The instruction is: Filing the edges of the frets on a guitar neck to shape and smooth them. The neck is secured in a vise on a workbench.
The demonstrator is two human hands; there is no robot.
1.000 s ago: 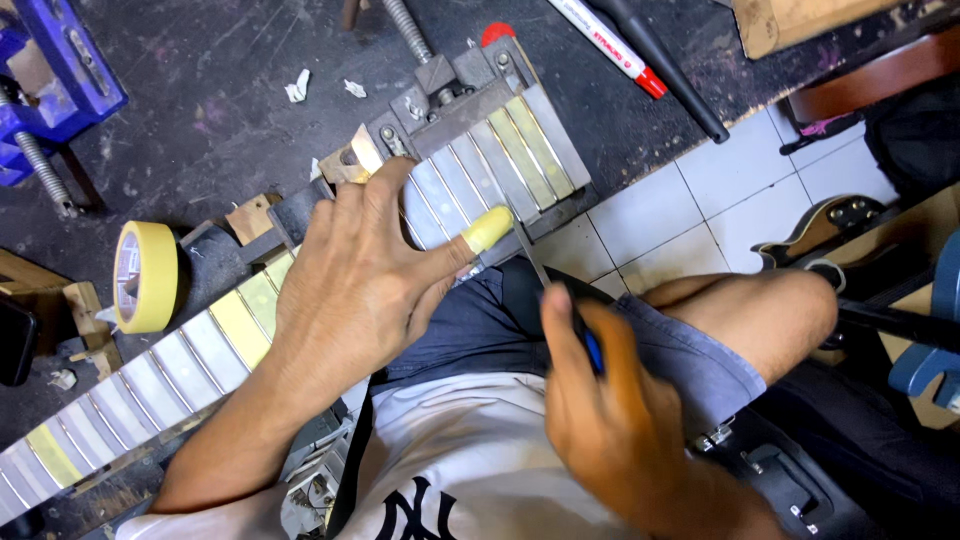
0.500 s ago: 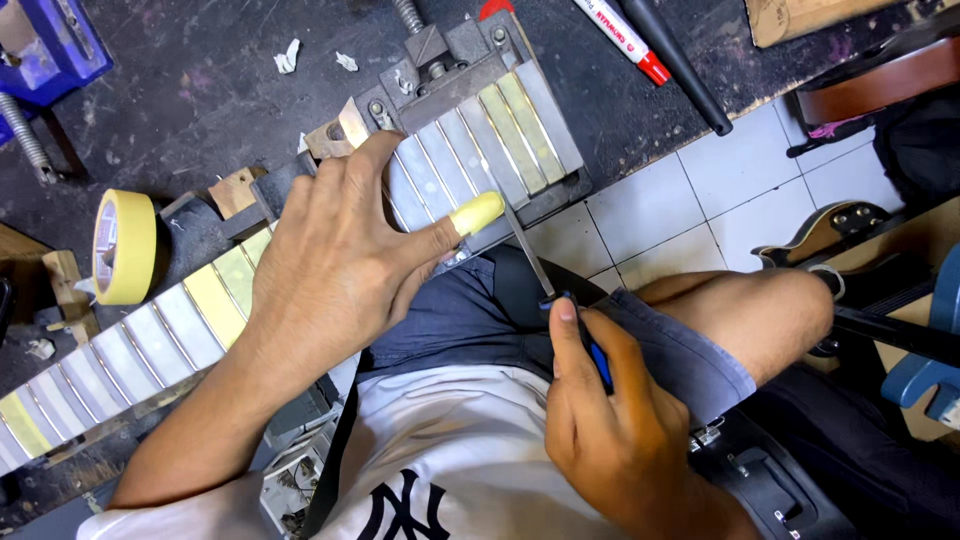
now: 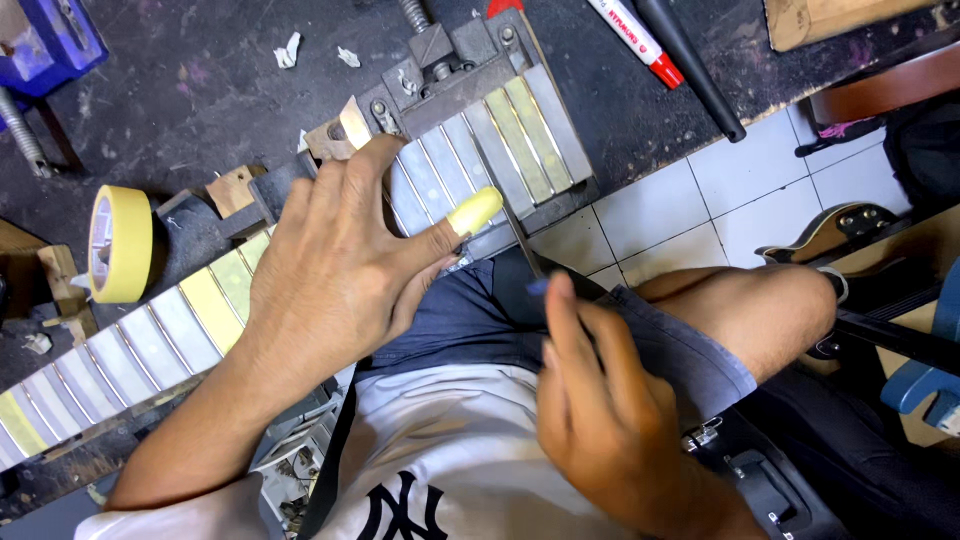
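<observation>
The left hand (image 3: 335, 270) lies flat and open on the guitar neck (image 3: 300, 270) – which stretches across the dark counter (image 3: 200, 90). The right hand (image 3: 610, 420) – fingers clenched – grips a thin metal tool (image 3: 522, 240) touching the neck's edge, by the taped thumb (image 3: 472, 212).

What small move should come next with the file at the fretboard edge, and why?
Probably a short stroke of the thin file along the near edge of the taped fretboard. The right hand holds the file with its tip meeting that edge, right beside the taped thumb of the left hand, which lies flat on the neck and steadies it.
</observation>
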